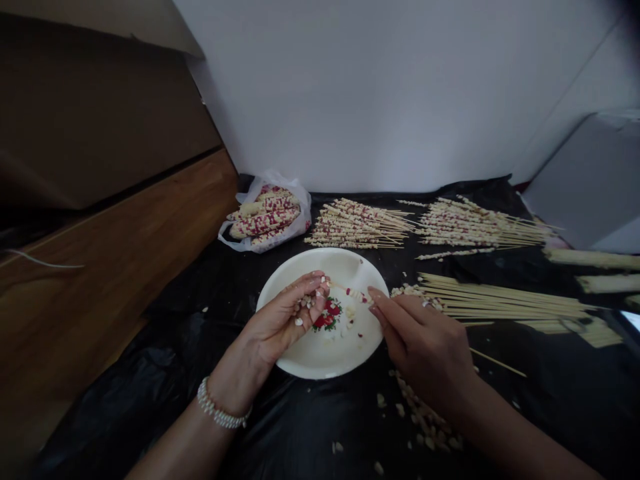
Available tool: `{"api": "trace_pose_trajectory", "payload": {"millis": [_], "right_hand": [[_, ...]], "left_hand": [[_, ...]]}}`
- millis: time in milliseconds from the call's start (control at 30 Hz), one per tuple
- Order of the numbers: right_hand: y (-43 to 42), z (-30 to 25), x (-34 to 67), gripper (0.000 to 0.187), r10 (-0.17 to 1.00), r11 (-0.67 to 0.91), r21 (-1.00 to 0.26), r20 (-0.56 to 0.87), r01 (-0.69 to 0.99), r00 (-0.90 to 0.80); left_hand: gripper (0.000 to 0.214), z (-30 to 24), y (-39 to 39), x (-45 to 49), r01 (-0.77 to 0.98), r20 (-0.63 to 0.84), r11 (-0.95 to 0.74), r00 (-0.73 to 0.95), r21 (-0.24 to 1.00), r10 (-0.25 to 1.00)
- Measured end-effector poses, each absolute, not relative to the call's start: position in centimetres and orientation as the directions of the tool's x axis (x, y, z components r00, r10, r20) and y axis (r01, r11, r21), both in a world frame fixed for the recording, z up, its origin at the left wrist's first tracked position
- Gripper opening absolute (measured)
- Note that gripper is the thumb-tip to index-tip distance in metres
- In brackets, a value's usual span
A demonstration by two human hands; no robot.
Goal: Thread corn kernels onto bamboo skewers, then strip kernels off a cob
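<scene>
Left hand (273, 322) is curled half closed over the plate, its fingers bunched around a few loose corn kernels (306, 303) and close to one end of a thin bamboo skewer (350, 291), though whether they grip the skewer is hidden. Right hand (425, 347), wearing a ring (426, 303), pinches the skewer's other end between thumb and forefinger. A pearl-beaded bracelet (217, 407) circles the left wrist. The skewer, with a few kernels on it, spans the hands above a white plate (325, 360) with a red floral motif (326, 315), where more kernels lie. The plate sits on a crumpled black plastic sheet (150, 373), with kernels scattered on the sheet below the right forearm. To the right lies a bundle of bare skewers (500, 300), and beyond the plate are two piles of kernel-laden skewers (357, 225). Beside those, a white plastic bag (300, 227) holds red-and-cream corn cobs (265, 217). A white wall (380, 100) rises behind the sheet, a wooden panel (125, 227) with a thin white cable (43, 262) runs along the left, and a grey box (585, 180) stands at the right.
</scene>
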State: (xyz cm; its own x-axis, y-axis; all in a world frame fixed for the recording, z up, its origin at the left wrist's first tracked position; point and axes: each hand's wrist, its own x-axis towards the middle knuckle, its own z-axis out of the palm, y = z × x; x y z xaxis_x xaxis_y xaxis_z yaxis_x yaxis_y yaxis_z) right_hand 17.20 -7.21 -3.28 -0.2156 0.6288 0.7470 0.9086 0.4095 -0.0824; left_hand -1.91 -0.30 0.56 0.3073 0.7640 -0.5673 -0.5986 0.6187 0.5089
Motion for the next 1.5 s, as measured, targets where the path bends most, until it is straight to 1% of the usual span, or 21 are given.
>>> {"api": "trace_pose_trajectory", "payload": {"millis": [133,267,467,700,833,1067,1200,1400,1500], "right_hand": [[-7.2,-3.3,17.2,0.025,0.628,0.409,-0.085,0.749,0.909,-0.212],[-7.2,-3.3,17.2,0.027,0.625,0.415,-0.08,0.749,0.906,-0.22],[-7.2,-3.2,17.2,0.027,0.617,0.424,-0.081,0.755,0.902,-0.222],[-7.2,-3.2,17.5,0.031,0.615,0.45,-0.07,0.747,0.89,-0.252],[-7.2,-3.1,17.6,0.03,0.606,0.458,-0.051,0.749,0.887,-0.27],[-7.3,-3.6,17.4,0.031,0.62,0.457,-0.069,0.739,0.887,-0.262],[-7.3,-3.7,17.3,0.032,0.613,0.453,-0.053,0.744,0.89,-0.268],[-7.5,-3.7,17.1,0.032,0.6,0.456,-0.043,0.753,0.889,-0.271],[-7.5,-3.8,17.1,0.032,0.614,0.44,-0.042,0.743,0.897,-0.266]], "left_hand": [[0.017,0.6,-0.1,-2.0,-0.647,-0.592,0.611,0.292,0.455,0.751],[0.018,0.4,-0.1,-2.1,-0.642,-0.59,0.618,0.303,0.455,0.749],[0.017,0.3,-0.2,-2.1,-0.581,-0.571,0.645,0.34,0.497,0.747],[0.015,-0.5,0.1,-2.6,-0.556,-0.539,0.647,0.373,0.522,0.755],[0.013,-0.4,0.1,-2.7,-0.526,-0.53,0.634,0.356,0.567,0.769],[0.013,-0.6,0.1,-2.7,-0.494,-0.55,0.657,0.366,0.569,0.751],[0.011,-0.5,0.0,-2.6,-0.479,-0.554,0.661,0.366,0.578,0.748],[0.013,-0.5,-0.4,-2.6,-0.437,-0.537,0.636,0.341,0.636,0.771],[0.014,-0.6,-0.6,-2.6,-0.414,-0.515,0.609,0.326,0.676,0.793]]}}
